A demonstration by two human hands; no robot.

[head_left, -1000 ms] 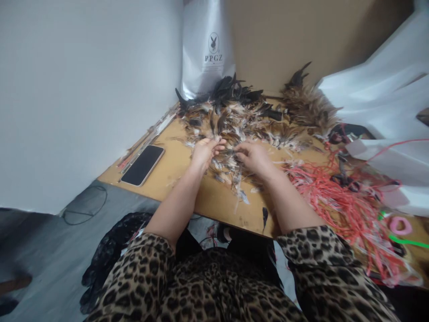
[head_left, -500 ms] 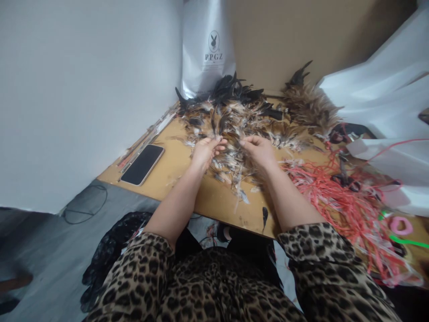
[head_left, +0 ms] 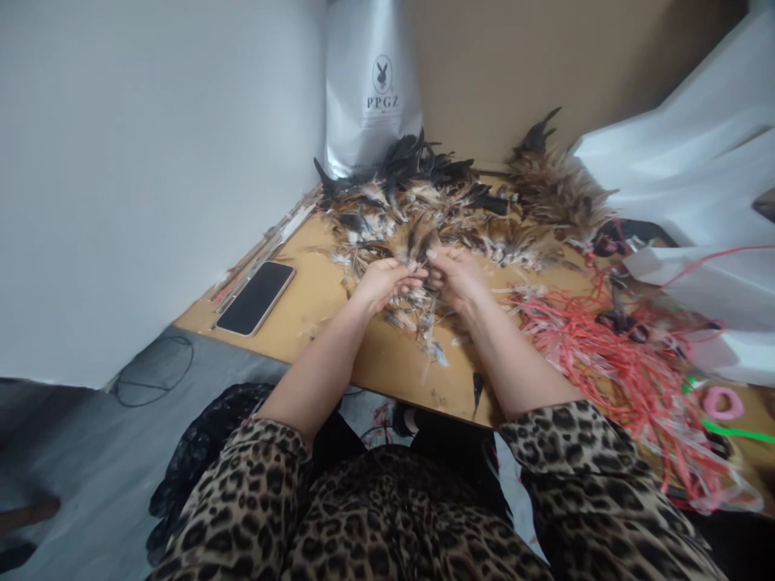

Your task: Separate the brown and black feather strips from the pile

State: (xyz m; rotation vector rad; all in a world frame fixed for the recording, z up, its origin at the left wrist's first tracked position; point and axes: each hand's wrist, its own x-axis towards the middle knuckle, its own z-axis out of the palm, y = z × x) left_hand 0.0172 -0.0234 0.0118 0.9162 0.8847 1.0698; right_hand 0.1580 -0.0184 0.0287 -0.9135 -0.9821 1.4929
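My left hand (head_left: 391, 284) pinches the base of a small bunch of brown and dark feathers (head_left: 419, 234), which points away from me. Close against it, my right hand (head_left: 455, 274) has thumb and fingertips pressed together at the right side of the same bunch. Both hands are just above a loose pile of brown, white and black feathers (head_left: 369, 211) on the wooden table (head_left: 320, 303). Some pale feathers (head_left: 417, 311) lie under and between the hands. The quills inside the fingers are hidden.
A phone (head_left: 256, 297) lies at the left. A tangle of red strings (head_left: 605, 363) covers the right side, near a pink ring (head_left: 724, 403). Behind stand a white printed bag (head_left: 375, 89), a fluffy brown feather bundle (head_left: 560, 190) and white sheeting (head_left: 678, 169).
My left hand has moved right with its feathers, and my hands, apart before, have come together. The right fingers now meet the left-hand bunch.
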